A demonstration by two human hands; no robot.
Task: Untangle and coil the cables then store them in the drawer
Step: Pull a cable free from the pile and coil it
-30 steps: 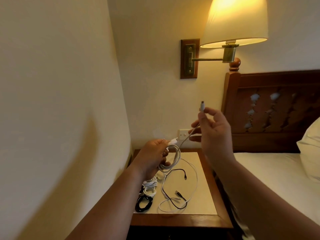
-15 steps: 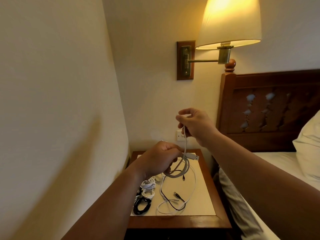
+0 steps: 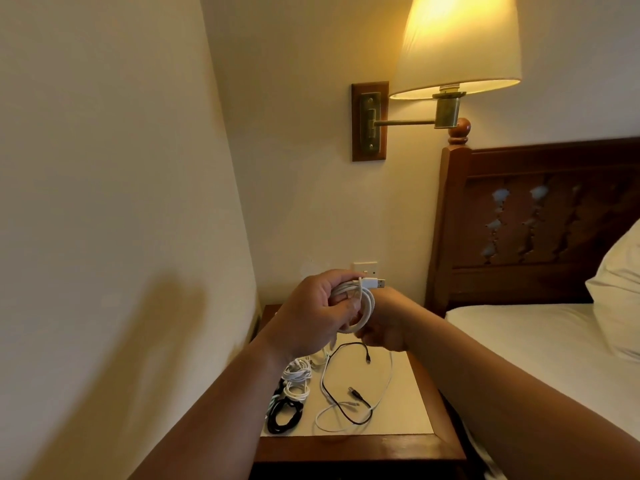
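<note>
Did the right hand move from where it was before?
Yes. The right hand went down: it was level with the wall socket, and now it sits below it, by the white cable coil.

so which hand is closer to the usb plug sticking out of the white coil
Left. The left hand grips the white coil just beside the USB plug, which juts out to its right. The right hand is lower, at the coil's bottom edge.

Cables (image 3: 346, 393) on nightstand (image 3: 360, 448), bed (image 3: 540, 341) right
</note>
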